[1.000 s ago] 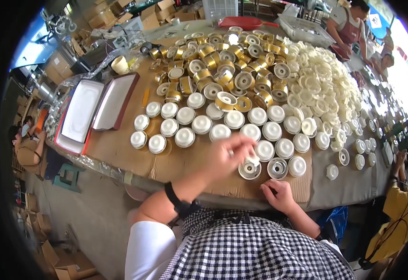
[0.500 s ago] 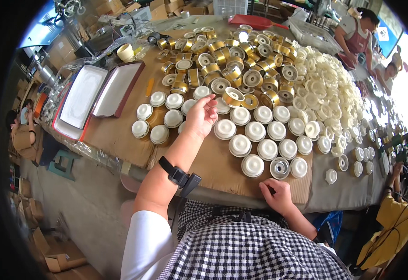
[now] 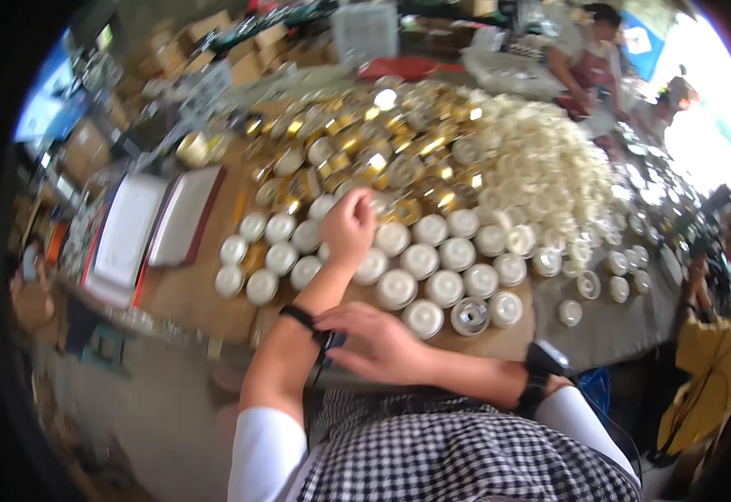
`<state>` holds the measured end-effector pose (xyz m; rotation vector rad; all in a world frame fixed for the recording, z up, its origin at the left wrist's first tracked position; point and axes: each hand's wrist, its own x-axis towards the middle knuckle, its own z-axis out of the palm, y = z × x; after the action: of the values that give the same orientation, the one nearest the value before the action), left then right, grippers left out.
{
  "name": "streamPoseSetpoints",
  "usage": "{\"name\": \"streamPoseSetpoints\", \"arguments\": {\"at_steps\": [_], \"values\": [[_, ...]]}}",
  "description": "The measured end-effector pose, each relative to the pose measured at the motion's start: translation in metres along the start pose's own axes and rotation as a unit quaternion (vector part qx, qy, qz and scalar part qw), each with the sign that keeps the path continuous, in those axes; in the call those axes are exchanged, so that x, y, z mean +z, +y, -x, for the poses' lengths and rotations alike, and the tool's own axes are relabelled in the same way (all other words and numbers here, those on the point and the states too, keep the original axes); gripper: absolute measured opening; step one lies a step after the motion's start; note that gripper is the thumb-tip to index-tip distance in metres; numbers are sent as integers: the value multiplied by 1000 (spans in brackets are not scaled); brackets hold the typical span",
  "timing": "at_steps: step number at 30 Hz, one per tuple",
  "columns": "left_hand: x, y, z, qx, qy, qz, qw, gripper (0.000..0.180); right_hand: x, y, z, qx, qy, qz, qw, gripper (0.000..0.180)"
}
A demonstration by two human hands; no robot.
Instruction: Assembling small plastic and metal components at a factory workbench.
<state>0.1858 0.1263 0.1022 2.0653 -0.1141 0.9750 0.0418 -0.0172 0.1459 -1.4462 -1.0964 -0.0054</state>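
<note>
My left hand is curled closed above the rows of round white caps, and nothing shows in its fingers. Across my body, my right hand has its fingers and thumb around the black wrist device on my left forearm. Motion blur softens both hands. Among the white pieces one round part shows a metallic, ringed centre. Behind my left hand lies a heap of gold and silver ring-shaped parts.
A pile of translucent off-white rings spreads at the back right. An opened flat box with a white inside lies on the left. A red tray is at the back. Another person stands beyond the table.
My right hand has left the table's front edge and come across to the wrist device. My left hand's fingers have curled in. The whole view has shifted and blurred.
</note>
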Motion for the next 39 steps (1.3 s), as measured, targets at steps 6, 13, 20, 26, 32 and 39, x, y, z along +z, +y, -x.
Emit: {"name": "streamPoseSetpoints", "arguments": {"at_steps": [6,13,20,26,32,39], "values": [[13,-6,-14,94,-68,-83,990,19,17,15,-23,143,28,30,989,37],[19,-9,-7,168,-85,-133,973,13,35,33,-15,188,82,101,974,36],[19,-4,0,226,-103,-144,958,10,36,29,-15,264,34,81,961,31],[20,-9,3,210,-105,-148,961,10,36,27,-8,255,68,90,960,31],[19,-9,3,235,-93,-135,958,9,35,34,-8,239,66,73,966,34],[17,-4,6,198,-105,-126,966,11,33,41,-1,228,3,20,973,37]]}}
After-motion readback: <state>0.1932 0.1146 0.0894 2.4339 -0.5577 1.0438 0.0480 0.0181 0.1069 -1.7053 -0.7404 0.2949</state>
